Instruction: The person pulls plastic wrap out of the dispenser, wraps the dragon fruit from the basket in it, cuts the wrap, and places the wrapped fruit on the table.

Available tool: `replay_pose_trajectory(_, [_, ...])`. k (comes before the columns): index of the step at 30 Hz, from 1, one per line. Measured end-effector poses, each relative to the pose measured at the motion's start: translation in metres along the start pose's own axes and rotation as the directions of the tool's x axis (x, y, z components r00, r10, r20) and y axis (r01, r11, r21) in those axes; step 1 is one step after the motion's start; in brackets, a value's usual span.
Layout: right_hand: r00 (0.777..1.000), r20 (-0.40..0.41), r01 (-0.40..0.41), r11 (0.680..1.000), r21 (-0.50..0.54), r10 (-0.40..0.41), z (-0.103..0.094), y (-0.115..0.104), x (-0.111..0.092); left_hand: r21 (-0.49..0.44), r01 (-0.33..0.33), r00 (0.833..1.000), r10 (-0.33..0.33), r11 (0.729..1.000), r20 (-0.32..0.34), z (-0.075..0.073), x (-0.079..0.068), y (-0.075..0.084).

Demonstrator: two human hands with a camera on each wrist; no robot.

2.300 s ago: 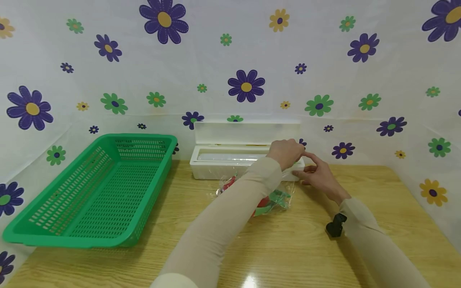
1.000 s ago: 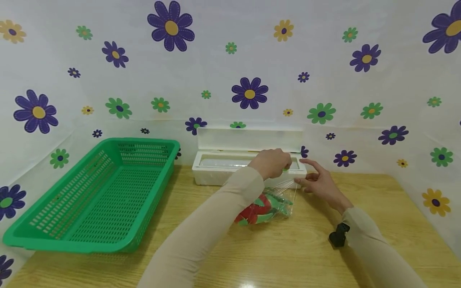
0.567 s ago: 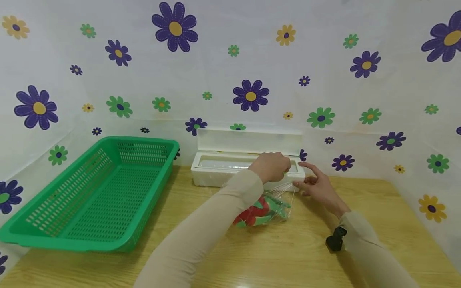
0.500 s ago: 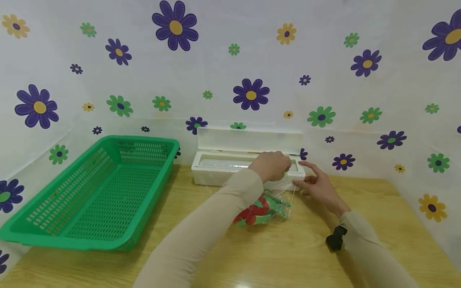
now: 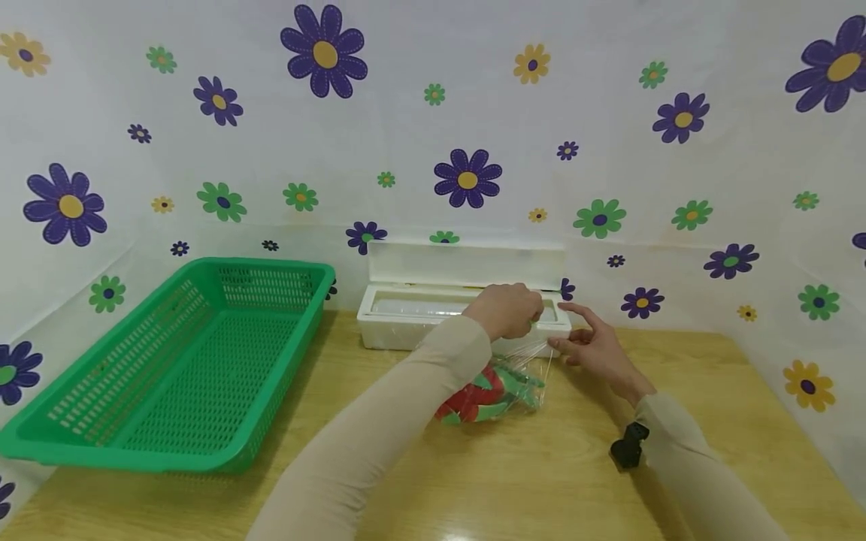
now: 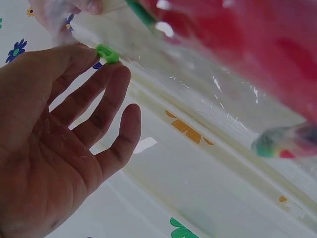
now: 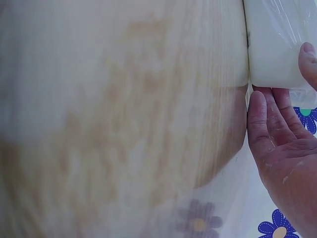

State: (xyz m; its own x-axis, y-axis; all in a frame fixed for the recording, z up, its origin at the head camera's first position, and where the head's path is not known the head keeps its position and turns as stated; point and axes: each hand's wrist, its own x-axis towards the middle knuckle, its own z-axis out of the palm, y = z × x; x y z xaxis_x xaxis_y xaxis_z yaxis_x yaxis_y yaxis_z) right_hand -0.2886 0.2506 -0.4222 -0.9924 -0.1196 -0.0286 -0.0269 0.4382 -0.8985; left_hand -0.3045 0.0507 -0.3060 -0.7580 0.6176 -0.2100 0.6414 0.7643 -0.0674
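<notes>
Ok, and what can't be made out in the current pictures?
Head view: part of the red-and-green wrapped item, hidden behind the left sleeve.
Head view: fingertips of the left hand, hidden behind its own back.
Left wrist view: full shape of the green piece, partly covered by that hand.
Right wrist view: part of the right hand, cut off by the right edge.

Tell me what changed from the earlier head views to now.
The left hand has moved leftward along the cling-film dispenser from near its right end, and the green slider it pinches has shifted with it. The right hand stays at that end; the lid remains raised, the green basket in place.
</notes>
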Motion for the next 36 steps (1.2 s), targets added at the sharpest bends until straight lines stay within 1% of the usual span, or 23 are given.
replay_pose_trajectory(5, [1.000, 0.001, -0.023, 1.000, -0.004, 0.023, 0.005, 0.005, -0.002, -0.005, -0.005, 1.000, 0.005, 1.000, -0.001, 0.009, -0.001, 0.000])
replay_pose_trajectory(9, [1.000, 0.005, -0.025, 1.000, 0.007, 0.025, 0.009, 0.007, -0.006, 0.005, -0.008, 1.000, 0.008, 1.000, -0.007, 0.015, -0.001, 0.000])
replay_pose_trajectory(13, [1.000, 0.000, -0.026, 1.000, 0.002, 0.026, 0.010, 0.008, -0.007, 0.023, -0.015, 0.999, 0.016, 1.000, -0.034, 0.018, -0.001, 0.000])
replay_pose_trajectory(18, [1.000, -0.004, -0.027, 1.000, -0.001, 0.027, 0.009, 0.008, -0.008, 0.048, -0.024, 0.997, 0.028, 0.999, -0.070, 0.018, 0.000, 0.000])
replay_pose_trajectory(21, [1.000, -0.003, -0.012, 1.000, 0.002, 0.012, 0.008, 0.008, -0.007, 0.058, -0.025, 0.996, 0.030, 0.998, -0.087, 0.017, 0.000, -0.001])
replay_pose_trajectory(26, [1.000, -0.005, 0.007, 1.000, 0.017, -0.007, 0.006, 0.007, -0.005, 0.053, -0.027, 0.993, 0.033, 0.998, -0.116, 0.015, 0.002, -0.002])
replay_pose_trajectory(36, [1.000, -0.019, 0.019, 1.000, -0.001, -0.019, 0.002, 0.005, 0.003, 0.049, -0.028, 0.987, 0.035, 0.998, -0.158, 0.008, 0.004, -0.006])
